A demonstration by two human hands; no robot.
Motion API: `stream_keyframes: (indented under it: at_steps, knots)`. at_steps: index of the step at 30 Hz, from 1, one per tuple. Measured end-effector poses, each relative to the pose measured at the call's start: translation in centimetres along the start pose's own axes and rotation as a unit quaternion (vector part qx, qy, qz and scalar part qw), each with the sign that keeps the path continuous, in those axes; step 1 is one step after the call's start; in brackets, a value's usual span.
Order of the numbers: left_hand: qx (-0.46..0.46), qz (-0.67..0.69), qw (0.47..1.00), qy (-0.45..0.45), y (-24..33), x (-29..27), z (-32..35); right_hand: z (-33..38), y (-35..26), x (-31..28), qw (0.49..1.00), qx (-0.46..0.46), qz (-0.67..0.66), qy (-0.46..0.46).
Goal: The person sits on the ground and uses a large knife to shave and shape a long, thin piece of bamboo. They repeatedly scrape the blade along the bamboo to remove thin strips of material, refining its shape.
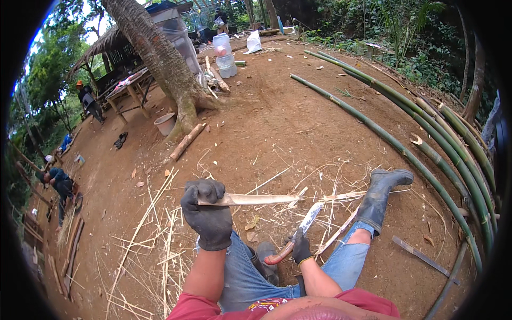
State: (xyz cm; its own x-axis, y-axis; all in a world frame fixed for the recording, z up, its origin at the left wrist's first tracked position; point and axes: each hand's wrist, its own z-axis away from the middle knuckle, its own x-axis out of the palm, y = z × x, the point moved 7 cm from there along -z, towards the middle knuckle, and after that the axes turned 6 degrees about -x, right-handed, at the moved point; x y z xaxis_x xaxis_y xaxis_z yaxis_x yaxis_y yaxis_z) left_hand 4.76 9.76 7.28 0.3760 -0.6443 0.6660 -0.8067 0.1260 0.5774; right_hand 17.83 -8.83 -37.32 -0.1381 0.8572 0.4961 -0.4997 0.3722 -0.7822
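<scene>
My left hand (pixel 207 213), in a dark glove, is closed around one end of a pale, flat bamboo strip (pixel 256 199). The strip points to the right over the ground, roughly level. In my right hand (pixel 302 247), also gloved, is a bolo knife with a curved brown handle (pixel 280 253). Its whitish, stained blade (pixel 310 217) slants up and away, with the tip close below the strip's far end. Whether the blade touches the strip I cannot tell. My right leg in a black rubber boot (pixel 378 197) stretches out beyond the knife.
Bamboo shavings (pixel 168 234) litter the dirt around my legs. Long green bamboo poles (pixel 384 136) lie to the right, near a long flat metal blade (pixel 421 256). A short log (pixel 188 142) lies by a tree trunk (pixel 154 53). One person (pixel 61 186) bends over at the left.
</scene>
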Motion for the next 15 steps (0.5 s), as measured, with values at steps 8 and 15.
stream_keyframes:
  at_steps: [8,15]
  knots:
    - [-0.032,-0.014,0.999,0.019,0.5,-0.8,0.0,0.6,0.3,0.3,0.992,0.090,-0.087,0.016]
    - [-0.057,-0.031,0.997,0.028,-0.5,-2.1,0.7,0.4,1.1,0.5,0.992,0.101,-0.071,-0.016]
